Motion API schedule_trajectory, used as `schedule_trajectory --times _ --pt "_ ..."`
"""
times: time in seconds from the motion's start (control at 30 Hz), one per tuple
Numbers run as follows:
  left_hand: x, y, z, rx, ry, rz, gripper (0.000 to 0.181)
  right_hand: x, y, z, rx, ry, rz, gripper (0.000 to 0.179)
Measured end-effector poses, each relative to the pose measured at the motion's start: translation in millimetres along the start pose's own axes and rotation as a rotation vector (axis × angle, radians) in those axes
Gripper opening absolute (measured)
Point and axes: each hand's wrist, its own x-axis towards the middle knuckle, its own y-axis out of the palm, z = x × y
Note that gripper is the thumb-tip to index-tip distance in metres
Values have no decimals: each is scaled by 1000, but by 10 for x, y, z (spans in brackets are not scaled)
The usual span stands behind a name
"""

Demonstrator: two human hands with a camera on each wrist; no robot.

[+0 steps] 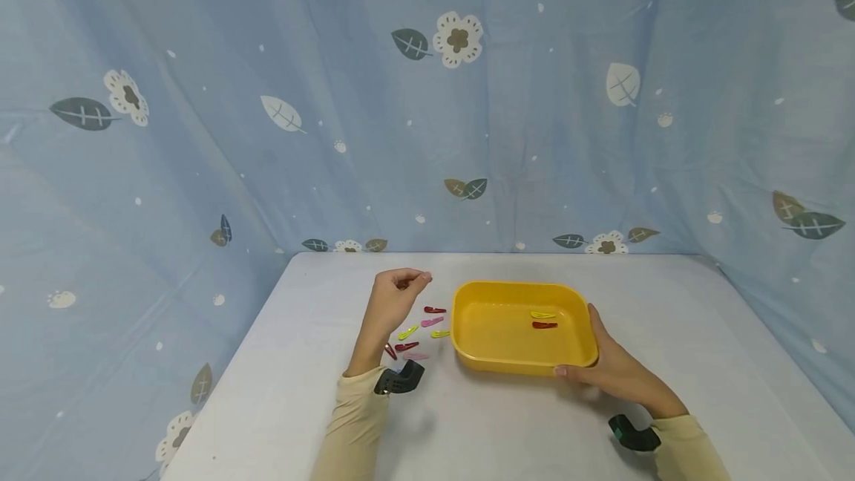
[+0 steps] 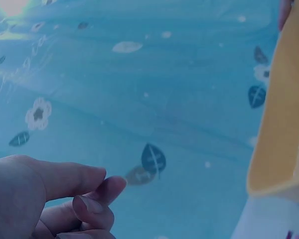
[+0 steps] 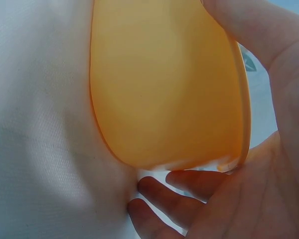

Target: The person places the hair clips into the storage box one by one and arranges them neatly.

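My left hand (image 1: 394,299) is raised above the left part of the table, left of the yellow tray (image 1: 461,362). Its fingers curl in and the fingertips come together; I see nothing between them in the left wrist view. Around and below that hand lie several snap hair clips, among them a red clip (image 1: 435,309), a pink clip (image 1: 432,322) and a yellow-green clip (image 1: 408,332). Inside the tray rest one yellow clip (image 1: 542,315) and one red clip (image 1: 544,325). My right hand (image 1: 617,366) grips the tray's right end, thumb at the near side, fingers around the end wall.
A white table (image 1: 521,429) carries everything. Behind it hangs a blue curtain (image 1: 534,132) with leaves and flowers, which also covers the left and right sides. A dark wrist device (image 1: 401,377) is on the left wrist, another dark device (image 1: 633,434) on the right.
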Motion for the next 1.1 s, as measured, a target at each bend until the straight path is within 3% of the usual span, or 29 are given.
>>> schedule_trajectory --times 0.23,0.53,0.8,1.1 --pt "15 -64 212 7 -78 -56 26 3 16 1 11 -15 1 133" --pt "89 -74 390 39 -104 -97 27 4 -6 37 -9 -14 -9 134" --pt "129 -21 615 84 -185 -80 28 6 3 33 -21 -3 -6 134" --pt "184 48 788 143 -224 -62 28 19 20 43 -39 46 -2 137"
